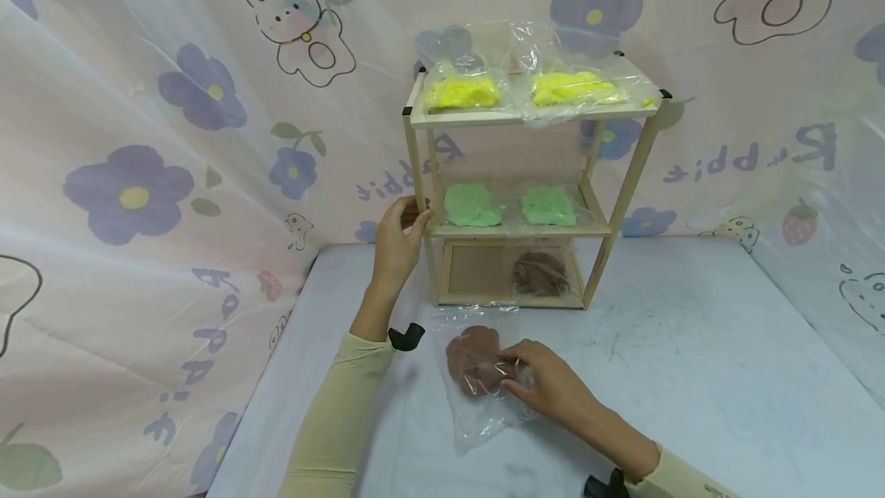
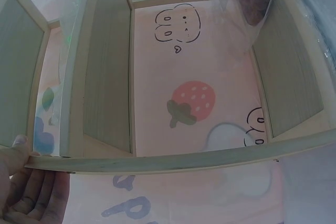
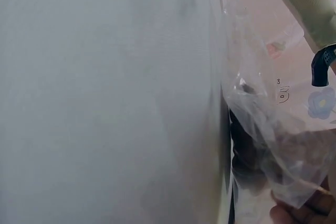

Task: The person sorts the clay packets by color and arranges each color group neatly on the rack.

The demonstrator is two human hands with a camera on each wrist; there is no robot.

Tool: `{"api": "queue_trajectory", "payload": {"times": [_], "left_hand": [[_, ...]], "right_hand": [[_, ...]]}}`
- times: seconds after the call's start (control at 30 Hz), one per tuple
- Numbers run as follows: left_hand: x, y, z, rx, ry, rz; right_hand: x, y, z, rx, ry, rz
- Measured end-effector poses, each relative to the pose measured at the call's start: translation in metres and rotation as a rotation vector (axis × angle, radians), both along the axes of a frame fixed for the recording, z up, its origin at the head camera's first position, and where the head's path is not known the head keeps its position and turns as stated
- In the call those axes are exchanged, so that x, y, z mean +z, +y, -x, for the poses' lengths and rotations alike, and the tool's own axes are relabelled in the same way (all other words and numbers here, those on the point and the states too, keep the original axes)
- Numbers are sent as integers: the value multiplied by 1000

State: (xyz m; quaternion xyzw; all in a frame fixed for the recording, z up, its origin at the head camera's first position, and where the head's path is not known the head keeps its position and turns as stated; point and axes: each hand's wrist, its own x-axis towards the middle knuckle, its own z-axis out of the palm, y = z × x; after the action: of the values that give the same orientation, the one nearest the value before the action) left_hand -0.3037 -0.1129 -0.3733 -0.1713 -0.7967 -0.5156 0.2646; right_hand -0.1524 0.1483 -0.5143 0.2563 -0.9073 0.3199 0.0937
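Observation:
My left hand (image 1: 399,239) grips the left front post of a small wooden shelf rack (image 1: 423,152), thumb in front and fingers behind; in the left wrist view the hand (image 2: 31,187) shows at the lower left corner. In front of the rack, my right hand (image 1: 553,383) pinches the right side of a clear plastic bag (image 1: 477,425) holding a flat brown lump of clay-like stuff (image 1: 473,360). The right wrist view shows the bag (image 3: 252,82) close up, with a few fingertips (image 3: 304,213) at its edge. A second bagged brown lump (image 1: 541,273) lies on the bottom shelf's right side.
Two bags of yellow lumps (image 1: 463,92) lie on the top shelf, and two bags of green lumps (image 1: 472,206) on the middle one. A white cloth (image 1: 691,344) covers the table. Behind hangs a patterned curtain (image 1: 173,198) with flowers and rabbits.

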Motion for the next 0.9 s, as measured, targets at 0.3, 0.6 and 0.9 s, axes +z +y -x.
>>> {"api": "queue_trajectory", "payload": {"times": [0.3,0.6,0.9], "left_hand": [[-1,-1,1,-2,4,8],[0,-1,1,-14,2,1],[0,0,0,-11,-7,-1]], "right_hand": [[1,5,2,86,92,149],[6,7,4,95,212,205],[14,6,8,127,282,282]]}}
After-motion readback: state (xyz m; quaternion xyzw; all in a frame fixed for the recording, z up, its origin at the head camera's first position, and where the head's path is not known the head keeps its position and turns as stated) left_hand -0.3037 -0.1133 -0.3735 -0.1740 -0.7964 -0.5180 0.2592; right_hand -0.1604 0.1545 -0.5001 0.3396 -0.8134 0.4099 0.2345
